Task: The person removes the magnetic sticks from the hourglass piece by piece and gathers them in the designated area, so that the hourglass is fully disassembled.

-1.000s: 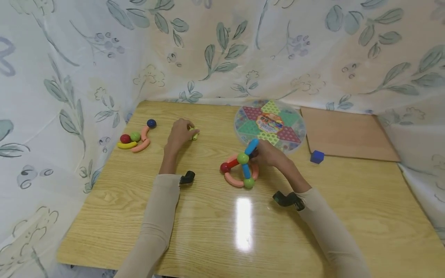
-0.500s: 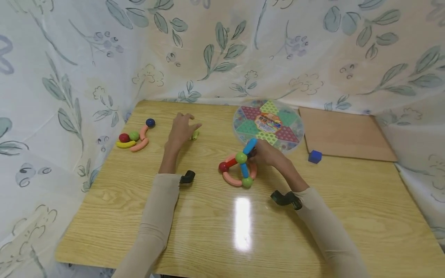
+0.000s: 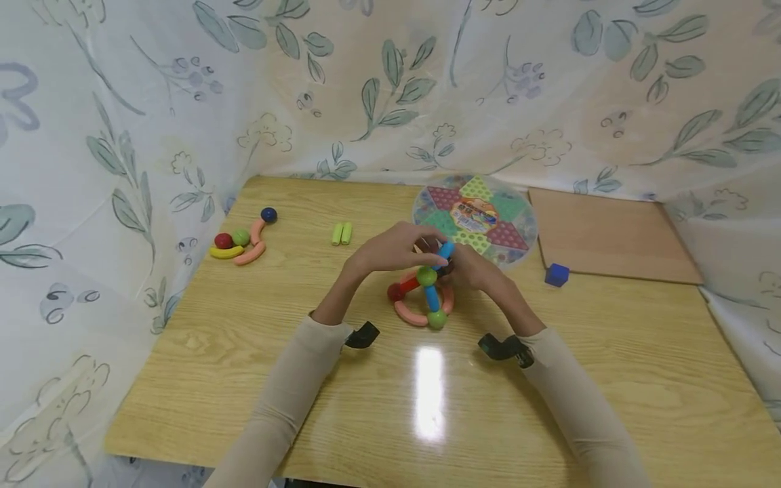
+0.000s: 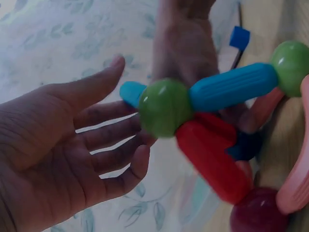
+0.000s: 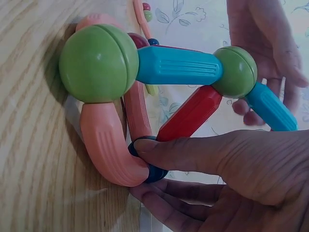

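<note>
A toy frame of magnetic rods and balls stands on the wooden table (image 3: 366, 393). Curved pink rods (image 3: 411, 314) form its base ring, with a dark red ball (image 3: 396, 292) and a green ball (image 3: 436, 319) on it. Red and blue straight rods rise to an upper green ball (image 3: 427, 276), from which a short blue rod (image 3: 447, 251) sticks out. My right hand (image 3: 478, 270) pinches the dark blue ball (image 5: 156, 173) between thumb and fingers. My left hand (image 3: 395, 248) is spread beside the upper green ball and short blue rod, with thumb and fingers apart.
Two light green rods (image 3: 342, 234) lie side by side left of centre. Farther left are a yellow curved rod (image 3: 226, 252), more pink rods and several balls. Behind are a round game board (image 3: 444, 198) and brown board (image 3: 610, 234), with a blue cube (image 3: 556, 274) in front.
My left hand has let go of the light green rods, leaving them on the table, and has moved right to the frame's top. My right hand keeps its hold in the same place.
</note>
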Motion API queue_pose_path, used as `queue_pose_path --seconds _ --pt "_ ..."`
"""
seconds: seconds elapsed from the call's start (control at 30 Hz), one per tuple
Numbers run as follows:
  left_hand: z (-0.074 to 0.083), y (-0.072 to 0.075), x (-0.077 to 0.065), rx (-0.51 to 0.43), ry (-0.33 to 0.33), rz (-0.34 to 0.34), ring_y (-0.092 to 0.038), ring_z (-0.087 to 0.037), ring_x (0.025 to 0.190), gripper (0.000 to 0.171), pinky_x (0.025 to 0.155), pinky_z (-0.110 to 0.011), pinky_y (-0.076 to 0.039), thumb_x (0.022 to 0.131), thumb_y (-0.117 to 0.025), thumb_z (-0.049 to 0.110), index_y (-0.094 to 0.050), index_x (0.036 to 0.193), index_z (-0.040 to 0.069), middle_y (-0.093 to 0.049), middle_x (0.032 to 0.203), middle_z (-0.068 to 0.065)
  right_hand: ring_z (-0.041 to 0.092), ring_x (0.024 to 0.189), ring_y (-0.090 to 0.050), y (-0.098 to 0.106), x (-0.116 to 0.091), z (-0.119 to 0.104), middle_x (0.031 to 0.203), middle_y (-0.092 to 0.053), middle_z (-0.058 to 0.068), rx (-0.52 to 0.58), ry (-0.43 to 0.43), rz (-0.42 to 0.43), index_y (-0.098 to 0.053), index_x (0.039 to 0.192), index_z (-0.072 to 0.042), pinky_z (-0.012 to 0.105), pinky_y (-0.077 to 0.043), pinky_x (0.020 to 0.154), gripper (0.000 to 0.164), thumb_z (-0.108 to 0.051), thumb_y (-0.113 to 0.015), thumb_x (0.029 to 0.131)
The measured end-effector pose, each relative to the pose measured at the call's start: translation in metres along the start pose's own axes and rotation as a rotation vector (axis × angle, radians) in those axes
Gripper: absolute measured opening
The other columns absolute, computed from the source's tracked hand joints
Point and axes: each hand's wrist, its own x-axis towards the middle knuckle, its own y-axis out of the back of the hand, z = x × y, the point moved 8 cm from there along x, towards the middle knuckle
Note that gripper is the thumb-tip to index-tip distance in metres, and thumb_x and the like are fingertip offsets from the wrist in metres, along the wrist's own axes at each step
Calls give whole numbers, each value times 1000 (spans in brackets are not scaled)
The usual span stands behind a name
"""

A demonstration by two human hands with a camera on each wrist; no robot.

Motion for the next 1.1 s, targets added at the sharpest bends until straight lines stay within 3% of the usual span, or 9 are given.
queue_pose_path --seconds 0.1,0.27,0.43,0.53,0.7,0.87,0.97,1.0,1.1 --pt "7 -11 4 23 -12 -40 -74 -22 110 47 97 -31 -58 101 -71 24 -60 141 3 -76 121 -12 21 79 -58 0 1 1 90 -67 13 -6 2 5 -67 110 2 33 -47 75 14 -3 -69 97" --pt "11 -13 4 47 -29 -23 -73 -21 100 44 89 -28 -58 98 -74 19 -61 137 3 -77 112 -12 18 73 -51 1 2 -3 83 -59 9 -10 38 23 -65 102 2 30 -42 70 8 -2 -69 97" --pt "18 -11 4 62 -100 2 -74 -21 100 32 86 -29 -58 96 -76 14 -63 124 6 -76 112 -11 19 75 -52 3 1 -5 86 -56 9 11 29 30 -57 118 3 31 -42 71 24 -2 -68 98" --pt "17 -5 3 53 -117 42 -75 -22 100 32 86 -30 -59 97 -75 16 -60 124 7 -77 112 -11 23 80 -61 2 2 -4 91 -65 13 22 13 16 -62 115 5 33 -49 75 22 1 -71 95" --pt "-1 24 -6 34 -20 246 -73 -22 91 46 81 -32 -56 98 -75 20 -51 134 7 -76 102 -13 36 100 -74 -4 5 -4 108 -75 23 33 -1 -30 -71 109 5 44 -61 91 17 6 -73 91" --pt "-29 52 -18 112 109 432 -70 -28 90 45 84 -38 -54 97 -77 24 -54 131 5 -78 101 -15 38 102 -74 -2 4 -3 110 -75 24 17 -29 -27 -72 108 6 48 -61 93 18 6 -74 91" --pt "-52 59 -22 153 209 493 -71 -32 90 44 86 -45 -56 95 -79 24 -58 127 3 -79 99 -18 36 102 -74 -1 3 -1 110 -75 23 10 -46 -18 -72 109 5 48 -61 94 18 6 -74 91" --pt "-60 60 -24 168 245 497 -72 -33 90 45 93 -47 -56 94 -80 23 -58 127 2 -79 98 -19 37 102 -74 -1 3 0 110 -75 24 6 -41 -19 -72 109 5 48 -61 93 18 7 -74 91" --pt "-86 55 -26 215 343 484 -72 -34 87 46 98 -50 -55 92 -82 24 -61 124 -1 -78 94 -19 38 102 -73 -1 3 0 110 -75 25 9 -38 -20 -72 109 6 47 -61 92 19 8 -74 90"
